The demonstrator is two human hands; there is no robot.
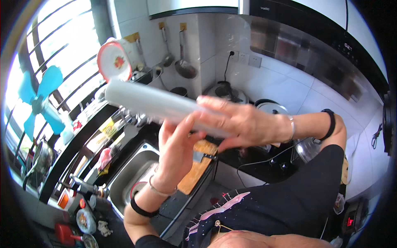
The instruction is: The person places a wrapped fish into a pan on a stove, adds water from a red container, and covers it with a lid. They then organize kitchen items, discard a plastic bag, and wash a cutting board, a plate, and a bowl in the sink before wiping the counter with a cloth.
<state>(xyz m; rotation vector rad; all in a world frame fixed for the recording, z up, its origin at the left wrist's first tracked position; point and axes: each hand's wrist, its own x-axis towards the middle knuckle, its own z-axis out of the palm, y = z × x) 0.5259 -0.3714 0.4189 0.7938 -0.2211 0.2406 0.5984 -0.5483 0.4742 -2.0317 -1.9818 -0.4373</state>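
A roll of translucent plastic film or bags [149, 100] is raised in front of me, blurred by motion, its far end pointing to the upper left. My right hand [240, 122] grips the near end of the roll from above. My left hand [180, 148] touches the roll's underside near its middle, fingers bent. Below the hands lie a wooden cutting board [194, 173] and a knife [209, 157], partly hidden by my left hand. A steel sink [133, 167] holds a red-rimmed bowl, half covered by my left forearm.
A light blue fan [37, 104] stands at the barred window. Condiments and packets fill the left shelf [71, 136]. A red-rimmed enamel basin [114, 61] leans near hanging ladles. A cord crosses the black cooktop [263, 170]. A range hood [310, 34] overhangs the right side.
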